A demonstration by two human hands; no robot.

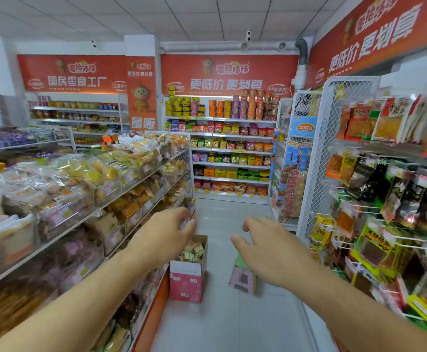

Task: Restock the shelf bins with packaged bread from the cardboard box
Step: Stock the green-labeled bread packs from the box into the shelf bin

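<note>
Head view: two hands reach out | left hand [165,231] curls fingers round one small packet [187,216], hard to see | right hand [263,246] spread, holds nothing | one pink cardboard box [188,278] of packaged bread [193,251] sits just below left hand | one stool [242,276] below right hand.

aisle floor [232,313] open; cardboard box [188,280] and stool [242,278] stand ahead.

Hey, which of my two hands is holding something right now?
The left hand. Its fingers curl round a small packet beside the shelf edge, above the pink cardboard box. The right hand hangs over the aisle with spread fingers, holding nothing.
</note>
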